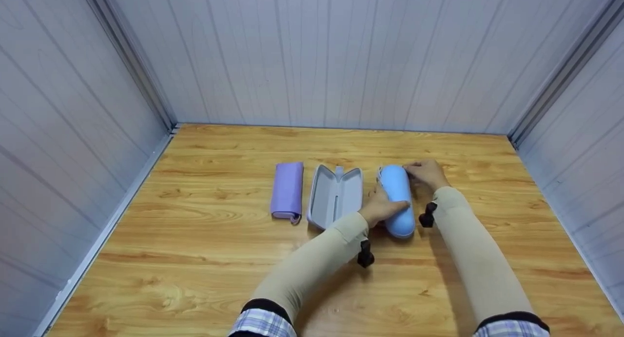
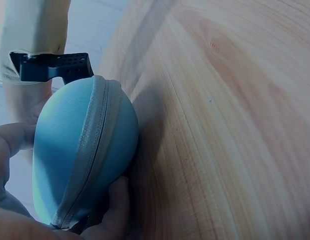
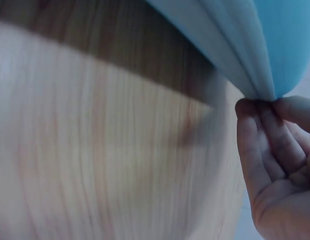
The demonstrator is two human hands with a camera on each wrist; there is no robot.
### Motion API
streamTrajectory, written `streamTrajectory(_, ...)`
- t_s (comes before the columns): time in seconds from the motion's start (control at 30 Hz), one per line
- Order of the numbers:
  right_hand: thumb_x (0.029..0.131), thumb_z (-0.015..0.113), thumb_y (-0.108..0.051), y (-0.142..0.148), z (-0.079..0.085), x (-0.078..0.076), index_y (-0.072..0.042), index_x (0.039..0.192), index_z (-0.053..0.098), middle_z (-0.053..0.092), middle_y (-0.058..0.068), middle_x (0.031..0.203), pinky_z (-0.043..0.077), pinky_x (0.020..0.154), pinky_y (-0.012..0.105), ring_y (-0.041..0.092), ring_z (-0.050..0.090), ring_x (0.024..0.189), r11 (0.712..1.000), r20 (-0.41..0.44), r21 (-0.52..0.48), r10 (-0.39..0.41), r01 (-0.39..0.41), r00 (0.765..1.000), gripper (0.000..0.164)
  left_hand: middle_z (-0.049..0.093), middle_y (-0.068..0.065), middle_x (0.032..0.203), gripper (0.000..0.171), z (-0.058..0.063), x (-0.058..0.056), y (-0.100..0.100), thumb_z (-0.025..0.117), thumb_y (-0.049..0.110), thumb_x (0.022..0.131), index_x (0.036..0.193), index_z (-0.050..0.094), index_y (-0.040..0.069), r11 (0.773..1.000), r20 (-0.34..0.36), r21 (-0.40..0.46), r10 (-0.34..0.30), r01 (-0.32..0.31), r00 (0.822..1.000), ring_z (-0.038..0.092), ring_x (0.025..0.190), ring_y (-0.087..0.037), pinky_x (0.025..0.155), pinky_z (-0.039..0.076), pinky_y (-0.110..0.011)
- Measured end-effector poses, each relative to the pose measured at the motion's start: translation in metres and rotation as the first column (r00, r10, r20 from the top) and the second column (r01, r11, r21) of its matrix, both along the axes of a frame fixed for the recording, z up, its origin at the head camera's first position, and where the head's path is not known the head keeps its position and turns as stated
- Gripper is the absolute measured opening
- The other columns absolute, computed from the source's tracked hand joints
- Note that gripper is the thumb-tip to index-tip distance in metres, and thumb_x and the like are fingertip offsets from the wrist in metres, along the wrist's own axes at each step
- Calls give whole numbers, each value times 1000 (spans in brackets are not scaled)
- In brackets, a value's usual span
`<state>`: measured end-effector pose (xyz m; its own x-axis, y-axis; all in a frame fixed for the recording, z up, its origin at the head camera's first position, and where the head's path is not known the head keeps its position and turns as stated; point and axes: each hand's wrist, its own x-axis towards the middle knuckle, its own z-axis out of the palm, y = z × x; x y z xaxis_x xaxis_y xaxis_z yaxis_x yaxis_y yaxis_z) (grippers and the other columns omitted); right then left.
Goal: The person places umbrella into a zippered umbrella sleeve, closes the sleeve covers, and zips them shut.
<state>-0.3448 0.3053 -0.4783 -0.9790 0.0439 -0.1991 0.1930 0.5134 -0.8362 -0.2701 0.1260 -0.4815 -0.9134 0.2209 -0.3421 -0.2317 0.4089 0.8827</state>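
At the far left of the head view, one pale panelled left wall (image 1: pixel 58 122); across the top, one back wall (image 1: pixel 312 54) of the same kind; below, one wood-grain tabletop (image 1: pixel 185 259), with three glasses cases in a row near the middle of the frame. First from the left, one purple glasses case (image 1: pixel 287 188), folded shut, with one small loop at its lower right corner. Just beside it, at the centre, one gray glasses case (image 1: pixel 321 200), lying open, inside facing up, one flap at its upper end. From the bottom centre, one left beige sleeve (image 1: pixel 307 264) with one plaid cuff (image 1: pixel 263 322) and one black wrist mount (image 1: pixel 365 255), crossing in front of the gray case's lower part. Right of centre, one left hand (image 1: pixel 381 209), clamped round the third case, thumb over the top, fingers at its left side. In that grip, one blue glasses case (image 1: pixel 400 188), upper end leaning slightly left; at the end shown in the left wrist view, zipper band edges together. At its upper right end, one right hand (image 1: pixel 428 173), thumb and fingertips together in a pinch at the seam; cannot tell whether on a zipper pull. Below, a second black wrist mount (image 1: pixel 427 215) and one right beige sleeve (image 1: pixel 477 259). Along the right edge, one right wall (image 1: pixel 592 147).
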Motion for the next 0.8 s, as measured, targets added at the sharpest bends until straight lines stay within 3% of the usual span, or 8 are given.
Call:
streamTrajectory(0.17, 100, 61, -21, -5, 2, -3, 3, 127, 66, 66, 22, 122, 57, 85, 35, 23, 67, 98, 998, -15, 17, -53, 53, 998, 36, 36, -19, 147, 97, 0, 0, -1, 78, 31, 87, 159, 17, 8, 1000, -8, 11, -6, 6, 1000, 46, 128, -32, 101, 48, -44)
streamTrajectory(0.4, 99, 61, -22, -6, 6, -3, 2, 121, 70, 67, 21, 121, 55, 87, 38, 26, 67, 97, 993, -38, 118, -24, 29, 999, 33, 36, -20, 148, 97, 0, -1, -3, 77, 32, 88, 159, 17, 7, 999, 10, 30, -20, 20, 1000, 47, 127, -32, 101, 49, -44)
streamTrajectory(0.6, 99, 62, -20, -7, 9, -3, 4, 117, 71, 69, 22, 115, 55, 87, 39, 23, 68, 92, 990, -69, 135, -18, 28, 997, 31, 37, -20, 148, 87, 0, -2, -5, 67, 35, 95, 159, 17, 6, 996, 10, 81, -25, 24, 1000, 43, 132, -32, 103, 46, -46)
streamTrajectory(0.8, 100, 59, -18, -7, 14, -3, 6, 119, 69, 67, 24, 116, 55, 90, 45, 32, 68, 98, 983, -52, 181, 27, -17, 998, 32, 41, -18, 145, 82, 0, -2, -4, 68, 31, 95, 157, 20, 6, 993, 43, 119, 5, -10, 999, 46, 129, -30, 103, 47, -46)
